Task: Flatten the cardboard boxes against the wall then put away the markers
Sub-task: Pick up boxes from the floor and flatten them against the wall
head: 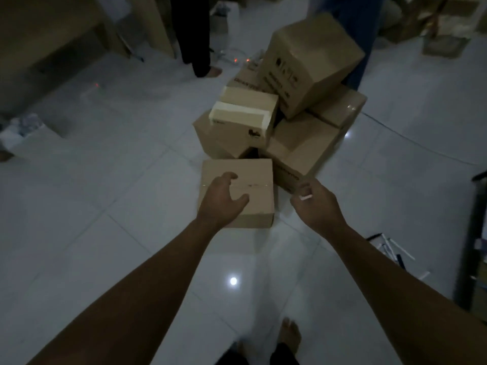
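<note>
A small taped cardboard box stands on the white tile floor in front of me. My left hand hovers over its top with fingers spread and loosely bent, holding nothing. My right hand is to the right of the box, fingers curled around a small white object. Behind the small box rises a pile of cardboard boxes, with a large box tilted on top. Markers lie on the floor at the right.
A person's dark trouser leg and bare foot stand behind the pile. A wooden desk fills the upper left. A dark metal stand leg rises at the right edge. Cables and small lights lie beyond the boxes.
</note>
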